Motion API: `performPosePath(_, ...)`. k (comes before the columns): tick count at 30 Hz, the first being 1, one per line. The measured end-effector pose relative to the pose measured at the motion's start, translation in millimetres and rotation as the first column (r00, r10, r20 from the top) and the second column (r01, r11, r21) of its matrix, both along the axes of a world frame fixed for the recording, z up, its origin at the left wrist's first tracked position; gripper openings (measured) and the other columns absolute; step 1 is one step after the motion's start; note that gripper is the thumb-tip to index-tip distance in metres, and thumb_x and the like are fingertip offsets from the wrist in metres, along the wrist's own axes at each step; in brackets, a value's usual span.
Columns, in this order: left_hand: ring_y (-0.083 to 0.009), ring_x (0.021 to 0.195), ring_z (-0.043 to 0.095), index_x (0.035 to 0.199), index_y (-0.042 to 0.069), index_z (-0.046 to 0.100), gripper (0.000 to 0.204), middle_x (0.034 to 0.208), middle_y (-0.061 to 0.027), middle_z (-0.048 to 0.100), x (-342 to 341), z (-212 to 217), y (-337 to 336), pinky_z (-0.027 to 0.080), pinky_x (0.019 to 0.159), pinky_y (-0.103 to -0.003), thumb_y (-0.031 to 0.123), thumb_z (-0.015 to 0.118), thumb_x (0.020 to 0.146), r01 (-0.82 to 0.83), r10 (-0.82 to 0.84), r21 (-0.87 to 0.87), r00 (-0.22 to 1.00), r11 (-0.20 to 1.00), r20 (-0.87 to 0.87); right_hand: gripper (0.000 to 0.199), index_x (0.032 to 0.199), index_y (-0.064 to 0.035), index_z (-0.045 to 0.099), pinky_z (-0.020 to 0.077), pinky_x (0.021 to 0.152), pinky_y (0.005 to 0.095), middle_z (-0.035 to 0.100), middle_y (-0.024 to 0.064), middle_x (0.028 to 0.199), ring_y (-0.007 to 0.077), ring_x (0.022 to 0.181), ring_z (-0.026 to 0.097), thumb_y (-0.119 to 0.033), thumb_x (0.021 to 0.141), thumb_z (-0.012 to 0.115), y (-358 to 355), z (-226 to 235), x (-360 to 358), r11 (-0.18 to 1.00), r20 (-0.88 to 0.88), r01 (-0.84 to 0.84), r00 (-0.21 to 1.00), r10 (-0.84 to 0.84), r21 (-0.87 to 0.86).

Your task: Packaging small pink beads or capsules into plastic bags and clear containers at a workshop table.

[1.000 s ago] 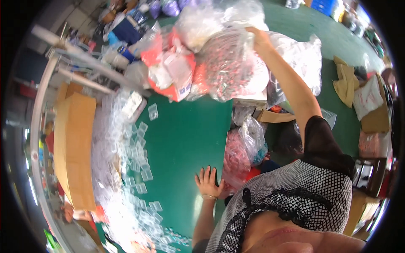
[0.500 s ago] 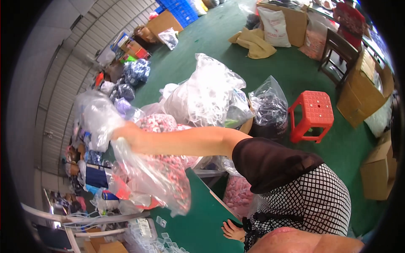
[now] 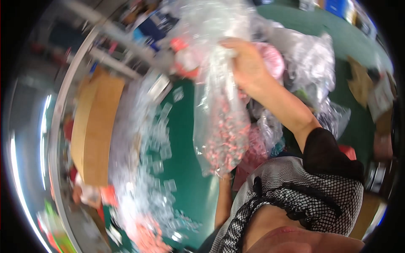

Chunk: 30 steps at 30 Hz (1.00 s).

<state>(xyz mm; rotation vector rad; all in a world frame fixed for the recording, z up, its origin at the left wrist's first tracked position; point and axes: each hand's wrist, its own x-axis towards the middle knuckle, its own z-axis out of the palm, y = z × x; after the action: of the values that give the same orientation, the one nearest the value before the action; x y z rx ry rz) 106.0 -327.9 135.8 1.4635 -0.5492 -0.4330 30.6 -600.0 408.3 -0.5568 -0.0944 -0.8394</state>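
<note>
Lifting clear bag of pink bits over green bench.

Near: left hand hidden behind bag, only forearm [image 3: 222, 202] showing, grip impossible to tell. Mid: clear plastic bag [image 3: 221, 126] hanging, pink pieces sagging at bottom; best kept upright, neck tight, supported underneath to avoid a spill. Far: right hand [image 3: 249, 63] clenched around bag neck. Small clear packets [image 3: 162, 139] scattered on green bench [image 3: 185, 160]; cardboard box [image 3: 95, 126] left.
</note>
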Motion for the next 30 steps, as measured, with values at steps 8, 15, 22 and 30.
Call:
performPosePath(8,-0.0209,0.119,0.041,0.131,-0.003,0.030,0.061,0.131,-0.0158,0.039,48,-45,62,0.041,0.094,-0.033,0.012,0.062,0.081,-0.261,0.265,-0.084,0.963,0.962,0.045,0.044,0.115,0.0017,0.050,0.0421,0.092,0.0359,0.058,0.0123,0.109,0.0231,0.103,0.055,0.008,0.071,0.057,79,-70,61,0.994,-0.194,-0.109,0.976,0.101,-0.031)
performPosePath(15,-0.0258,0.111,0.045,0.126,0.001,0.042,0.057,0.122,-0.0161,0.045,52,16,78,0.038,0.092,-0.036,0.002,0.061,0.072,-0.614,0.528,0.105,0.744,0.783,0.409,0.063,0.126,-0.0009,0.040,0.0373,0.095,0.0329,0.049,0.0083,0.122,0.0173,0.111,0.048,0.003,0.068,0.065,89,-101,61,0.903,-0.357,-0.313,0.912,0.200,-0.294)
performPosePath(22,-0.0338,0.121,0.035,0.128,0.007,0.042,0.067,0.134,-0.0155,0.034,65,160,-12,0.035,0.096,-0.040,0.011,0.071,0.067,-0.256,0.130,-0.003,0.478,0.967,0.869,0.071,0.131,-0.0009,0.035,0.0367,0.095,0.0312,0.047,0.0072,0.123,0.0168,0.112,0.046,-0.005,0.069,0.071,94,-127,53,0.737,-0.543,-0.379,0.840,0.020,-0.559)
performPosePath(30,-0.0310,0.096,0.055,0.106,0.006,0.057,0.039,0.101,-0.0128,0.061,108,143,-39,0.040,0.085,-0.039,0.018,0.067,0.070,0.093,-0.140,0.109,0.459,0.990,0.877,0.063,0.126,-0.0009,0.040,0.0425,0.088,0.0290,0.054,0.0068,0.113,0.0147,0.103,0.052,-0.004,0.071,0.071,86,-140,35,0.743,-0.549,-0.381,0.835,0.021,-0.551)
